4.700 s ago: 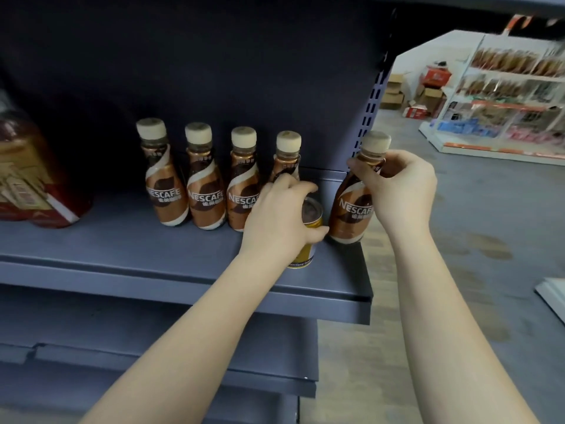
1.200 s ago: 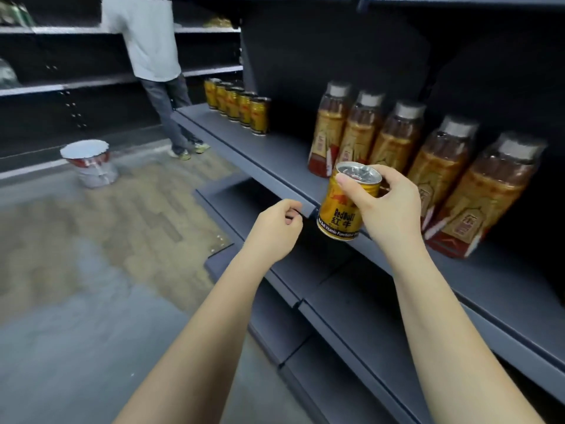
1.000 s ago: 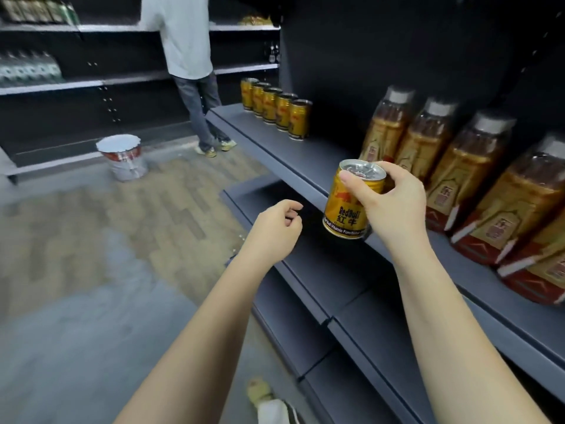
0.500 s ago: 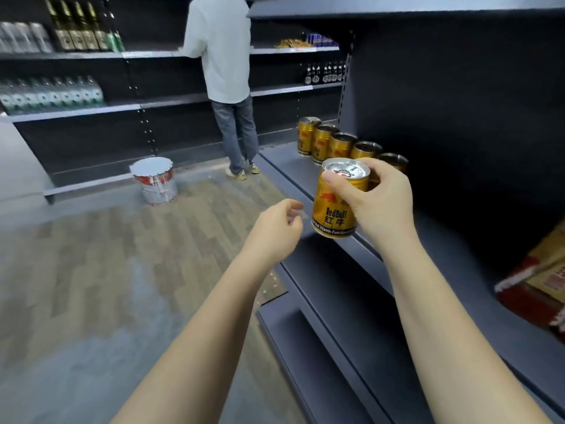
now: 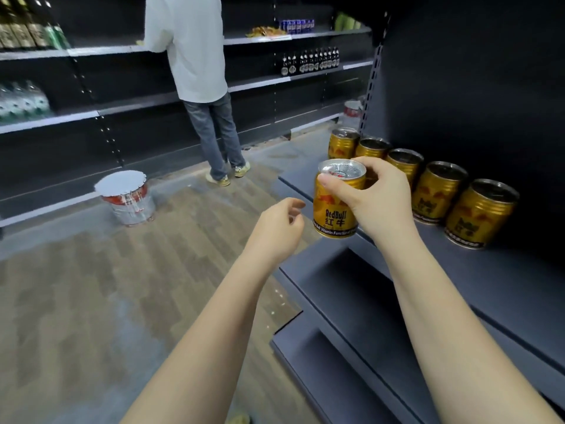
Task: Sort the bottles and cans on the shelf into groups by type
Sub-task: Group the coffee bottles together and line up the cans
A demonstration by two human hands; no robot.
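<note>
While right hand point(image 5: 376, 200) grips can point(image 5: 337, 198) by rim, left hand point(image 5: 276, 231) loose/empty; could slip or knock can row point(image 5: 428, 182) on shelf point(image 5: 504, 270).

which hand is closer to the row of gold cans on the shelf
Right. The right hand holds a gold Red Bull can directly in front of the row of cans on the shelf. The left hand hangs empty out over the aisle floor.

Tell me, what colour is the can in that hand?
Gold, with red lettering and a silver top. The can held by the right hand shows in the head view.
</note>
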